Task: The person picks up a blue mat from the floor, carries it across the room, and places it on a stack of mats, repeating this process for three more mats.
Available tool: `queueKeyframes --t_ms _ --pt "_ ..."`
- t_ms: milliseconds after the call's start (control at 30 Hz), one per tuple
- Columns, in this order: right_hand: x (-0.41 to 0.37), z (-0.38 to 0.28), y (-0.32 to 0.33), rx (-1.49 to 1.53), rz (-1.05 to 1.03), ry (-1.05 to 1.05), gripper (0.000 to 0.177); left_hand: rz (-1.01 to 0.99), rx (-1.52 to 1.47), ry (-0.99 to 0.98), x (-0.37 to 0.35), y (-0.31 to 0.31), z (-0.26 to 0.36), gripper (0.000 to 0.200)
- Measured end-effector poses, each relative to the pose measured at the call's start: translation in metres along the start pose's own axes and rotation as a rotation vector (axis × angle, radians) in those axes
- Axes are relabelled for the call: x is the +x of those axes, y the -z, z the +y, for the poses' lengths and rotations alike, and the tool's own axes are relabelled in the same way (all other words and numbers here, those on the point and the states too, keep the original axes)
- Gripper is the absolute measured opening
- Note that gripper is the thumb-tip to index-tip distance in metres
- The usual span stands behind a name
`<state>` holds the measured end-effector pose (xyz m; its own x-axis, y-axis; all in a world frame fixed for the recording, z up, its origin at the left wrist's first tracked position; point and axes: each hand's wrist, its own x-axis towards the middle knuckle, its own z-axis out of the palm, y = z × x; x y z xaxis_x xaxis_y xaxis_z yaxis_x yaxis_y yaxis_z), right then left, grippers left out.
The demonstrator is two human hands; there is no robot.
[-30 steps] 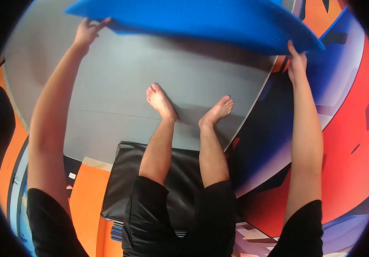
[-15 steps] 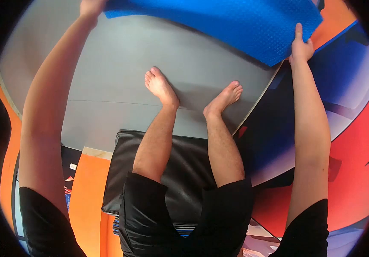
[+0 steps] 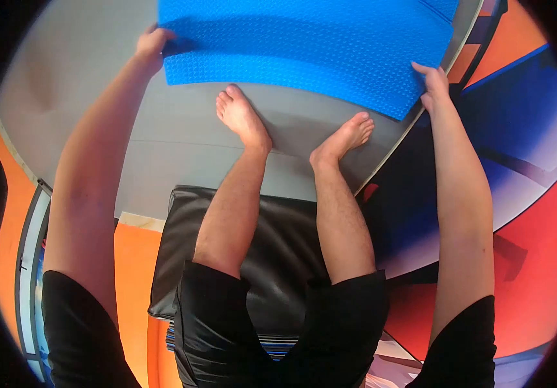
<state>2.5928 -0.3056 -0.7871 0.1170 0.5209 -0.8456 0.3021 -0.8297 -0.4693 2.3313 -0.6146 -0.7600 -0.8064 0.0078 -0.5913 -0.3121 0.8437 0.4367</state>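
Note:
A blue mat (image 3: 298,55) with a raised, dimpled pattern lies across the grey surface at the top of the view. On its left edge, my left hand (image 3: 153,45) is closed, with the fingertips in shadow against the mat. The right edge is pinched by my right hand (image 3: 436,85), a digit reaching over the top side while the others are partly hidden. Just below the mat's near edge are my two bare feet, the left foot (image 3: 243,119) and the right foot (image 3: 343,141).
A black padded block (image 3: 278,252) sits under my legs, above a striped blue and black stack (image 3: 278,347). The grey surface (image 3: 162,129) curves around my feet. Orange panels (image 3: 137,271) and a red, blue and white printed area (image 3: 517,271) lie at the sides.
The mat has come down toward my feet and lies flatter, showing more of its top. Both hands moved with it, the left one down and right, the right one down and slightly left.

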Motion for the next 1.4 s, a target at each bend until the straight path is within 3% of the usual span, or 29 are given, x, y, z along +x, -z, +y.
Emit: queueKeyframes --t_ms 33,100,133,200,233,267,300,333,400,467,500,533,600,633,667,700,767,833,900,933,1033,1100,1133,1200,1267,1300,1333,1367,1400 --pt "0.001 0.001 0.013 0.072 0.030 -0.131 0.044 0.117 -0.004 -0.068 0.002 -0.006 -0.009 0.047" --pt "-0.010 0.013 0.032 0.121 -0.032 -0.078 0.044 0.242 -0.021 -0.155 0.027 -0.003 -0.009 0.039" --pt "-0.020 0.014 0.037 0.170 -0.094 -0.021 0.044 0.149 -0.020 -0.190 0.071 0.026 0.010 0.035" --pt "-0.078 -0.001 0.033 -0.005 0.035 0.042 0.047 -0.328 0.011 -0.225 0.174 0.140 0.090 0.031" --pt "-0.103 -0.001 0.035 -0.050 0.065 0.078 0.048 -0.393 -0.030 -0.232 0.196 0.176 0.107 0.031" --pt "-0.126 0.003 0.037 -0.095 0.096 0.116 0.049 -0.281 -0.143 -0.209 0.210 0.190 0.080 0.033" --pt "-0.153 0.004 0.035 -0.148 0.108 0.192 0.053 -0.146 -0.126 -0.207 0.190 0.201 0.082 0.033" --pt "-0.176 0.005 0.031 -0.201 0.121 0.267 0.056 -0.139 -0.138 -0.216 0.185 0.212 0.084 0.033" --pt "-0.203 0.017 0.032 0.108 0.248 0.134 0.062 -0.367 -0.355 -0.159 0.185 0.236 0.080 0.040" --pt "-0.194 0.053 0.059 0.171 0.160 0.198 0.064 -0.600 -0.566 -0.087 0.197 0.257 0.072 0.052" --pt "-0.200 0.047 0.060 0.279 0.090 0.212 0.049 -0.718 -0.670 -0.048 0.198 0.262 0.076 0.059" --pt "-0.196 0.039 0.058 0.280 0.089 0.219 0.049 -0.835 -0.772 -0.009 0.199 0.263 0.078 0.067" --pt "-0.182 0.020 0.054 0.095 0.269 0.280 0.051 -0.658 -0.392 -0.350 0.219 0.241 0.115 0.044" --pt "-0.184 0.005 0.042 0.091 0.138 0.378 0.055 -0.415 -0.010 -0.498 0.204 0.222 0.171 0.034" --pt "-0.180 -0.010 0.029 0.088 0.159 0.398 0.062 -0.371 -0.374 -0.466 0.191 0.192 0.206 0.037" --pt "-0.170 -0.014 0.026 0.073 0.160 0.453 0.056 -0.353 -0.282 -0.413 0.201 0.178 0.222 0.038" --pt "-0.148 -0.023 0.019 0.058 0.154 0.505 0.050 -0.311 -0.499 -0.333 0.186 0.148 0.257 0.065" --pt "-0.123 -0.039 0.000 0.097 0.225 0.355 0.038 -0.173 -0.333 -0.476 0.197 0.122 0.267 0.070" --pt "-0.103 -0.018 -0.012 0.180 0.272 0.243 0.034 -0.155 -0.258 -0.343 0.178 0.096 0.257 0.066" --pt "-0.094 -0.004 -0.018 0.267 0.320 0.140 0.030 -0.080 -0.062 -0.321 0.172 0.081 0.238 0.063" --pt "-0.084 0.043 -0.023 0.102 0.422 -0.048 0.029 -0.331 0.078 -0.020 0.160 0.042 0.140 0.070" --pt "-0.097 0.045 -0.014 -0.152 -0.134 -0.493 0.034 -0.488 0.081 0.206 0.104 0.041 0.128 0.076" --pt "-0.099 0.039 -0.014 -0.161 -0.135 -0.501 0.034 -0.538 0.094 0.213 0.092 0.035 0.110 0.078" --pt "-0.094 0.015 -0.010 -0.434 -0.486 -0.732 0.039 -0.635 0.010 0.232 0.074 0.024 0.081 0.083" --pt "-0.090 -0.016 -0.014 -0.768 -0.324 -0.611 0.049 -0.690 -0.120 0.272 0.060 0.013 0.072 0.086" --pt "-0.080 -0.027 -0.012 -0.868 -0.133 -0.382 0.056 -0.737 -0.246 0.298 0.056 0.007 0.073 0.089" --pt "-0.049 -0.019 0.008 -0.889 0.033 0.110 0.069 -0.737 -0.252 0.305 0.051 -0.001 0.075 0.089" --pt "-0.045 -0.042 0.001 -1.004 0.339 0.378 0.078 -0.731 -0.302 0.325 0.046 -0.013 0.080 0.088" --pt "-0.037 -0.059 -0.008 -1.032 0.468 0.528 0.083 -0.723 -0.349 0.343 0.043 -0.024 0.083 0.087"
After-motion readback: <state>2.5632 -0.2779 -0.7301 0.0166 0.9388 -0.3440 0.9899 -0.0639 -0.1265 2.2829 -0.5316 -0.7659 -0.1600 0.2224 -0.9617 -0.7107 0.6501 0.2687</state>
